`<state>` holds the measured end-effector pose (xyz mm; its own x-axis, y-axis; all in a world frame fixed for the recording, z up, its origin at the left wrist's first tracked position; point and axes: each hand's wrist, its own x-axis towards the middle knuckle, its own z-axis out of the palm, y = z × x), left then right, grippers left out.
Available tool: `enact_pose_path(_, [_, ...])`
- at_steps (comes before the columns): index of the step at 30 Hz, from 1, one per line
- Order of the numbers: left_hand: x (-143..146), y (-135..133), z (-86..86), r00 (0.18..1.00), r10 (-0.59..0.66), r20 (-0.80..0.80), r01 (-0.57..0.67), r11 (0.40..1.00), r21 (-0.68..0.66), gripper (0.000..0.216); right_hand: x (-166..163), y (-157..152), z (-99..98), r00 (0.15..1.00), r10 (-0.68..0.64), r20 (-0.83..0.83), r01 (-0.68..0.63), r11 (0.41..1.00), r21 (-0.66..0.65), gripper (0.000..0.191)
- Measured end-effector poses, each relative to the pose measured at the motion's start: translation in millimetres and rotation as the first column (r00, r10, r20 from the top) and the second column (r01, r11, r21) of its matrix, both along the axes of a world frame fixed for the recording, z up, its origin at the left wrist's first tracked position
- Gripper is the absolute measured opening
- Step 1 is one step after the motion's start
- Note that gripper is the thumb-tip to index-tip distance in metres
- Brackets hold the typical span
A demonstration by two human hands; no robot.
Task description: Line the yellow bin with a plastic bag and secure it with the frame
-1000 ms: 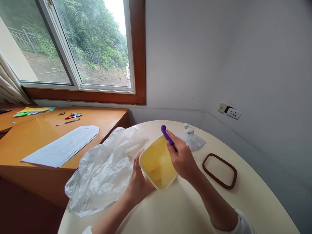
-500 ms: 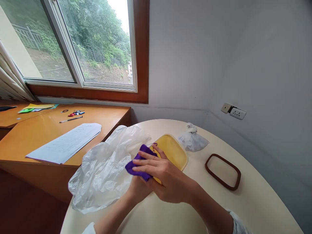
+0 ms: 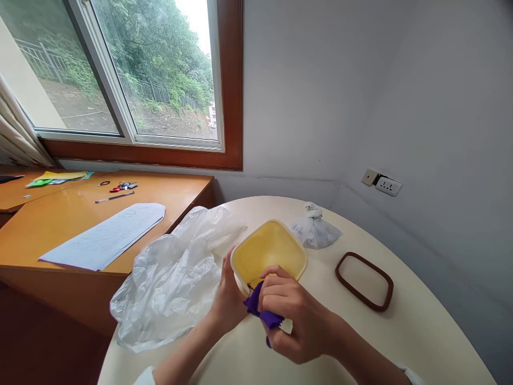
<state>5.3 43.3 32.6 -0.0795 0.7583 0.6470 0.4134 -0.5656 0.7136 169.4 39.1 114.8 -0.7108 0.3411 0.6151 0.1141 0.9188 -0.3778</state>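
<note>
A yellow plastic container (image 3: 276, 243) with a pale rim is tilted so its inside faces me. My left hand (image 3: 229, 302) grips its left side, thumb up along the rim and the other fingers hidden behind. A purple cloth (image 3: 256, 303) is bunched in my right hand (image 3: 292, 310), whose fingers are curled at the container's near edge. Some dark thread or print shows on the cloth's upper end; I cannot make out which.
On the round cream table (image 3: 417, 353), a crumpled clear plastic bag (image 3: 172, 289) lies left and a knotted bag (image 3: 316, 230) behind. A brown ring-shaped frame (image 3: 364, 282) lies right. Papers (image 3: 108, 235), a pen (image 3: 115, 197) and keys (image 3: 124, 186) are on the wooden desk (image 3: 176, 190).
My right hand has drawn the purple cloth from the container's left side down to its near edge, closing its fingers around it. The container's inside now shows more fully.
</note>
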Motion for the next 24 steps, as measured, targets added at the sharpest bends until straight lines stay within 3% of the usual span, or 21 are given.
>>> enact_pose_path(5, [1,4,-1.6,0.998,0.003,-0.062,-0.003,1.0,-0.002,0.113,25,11,-0.8,0.976,-0.215,-0.02,0.215,0.962,0.168,0.017])
enact_pose_path(7, [1,5,-0.5,0.997,-0.021,-0.072,0.021,1.0,0.005,0.115,41,20,1.6,0.93,-0.355,-0.096,0.368,0.899,0.239,0.014])
enact_pose_path(9, [1,4,1.3,0.996,-0.05,-0.079,0.049,0.999,-0.007,0.116,55,31,6.8,0.814,-0.527,-0.244,0.574,0.792,0.208,0.013])
enact_pose_path(10, [1,4,2.2,0.995,-0.061,-0.079,0.06,0.998,-0.019,0.116,61,39,10.6,0.714,-0.615,-0.333,0.679,0.725,0.117,0.015])
enact_pose_path(12, [1,2,3.5,0.995,-0.075,-0.072,0.072,0.996,-0.044,0.116,66,55,19.5,0.469,-0.755,-0.459,0.77,0.604,-0.207,0.022])
enact_pose_path(13, [1,1,3.9,0.995,-0.082,-0.064,0.079,0.995,-0.059,0.117,65,64,24.2,0.363,-0.797,-0.482,0.723,0.568,-0.393,0.026])
enact_pose_path(15, [1,-1,5.0,0.994,-0.101,-0.048,0.096,0.992,-0.086,0.118,59,79,32.4,0.271,-0.824,-0.497,0.49,0.562,-0.666,0.028])
enact_pose_path(17, [2,-2,6.8,0.993,-0.114,-0.036,0.109,0.989,-0.102,0.118,48,88,37.0,0.305,-0.801,-0.515,0.272,0.591,-0.759,0.028])
enact_pose_path(18, [3,-1,8.1,0.993,-0.116,-0.03,0.112,0.989,-0.101,0.117,42,90,37.5,0.364,-0.78,-0.509,0.223,0.603,-0.766,0.031])
enact_pose_path(22, [7,0,16.0,0.995,-0.104,0.012,0.104,0.991,-0.078,0.109,27,79,28.2,0.759,-0.554,-0.341,0.196,0.695,-0.692,0.037])
enact_pose_path(24, [10,0,20.5,0.995,-0.087,0.043,0.09,0.994,-0.064,0.105,27,69,18.6,0.865,-0.422,-0.273,0.158,0.744,-0.649,0.038])
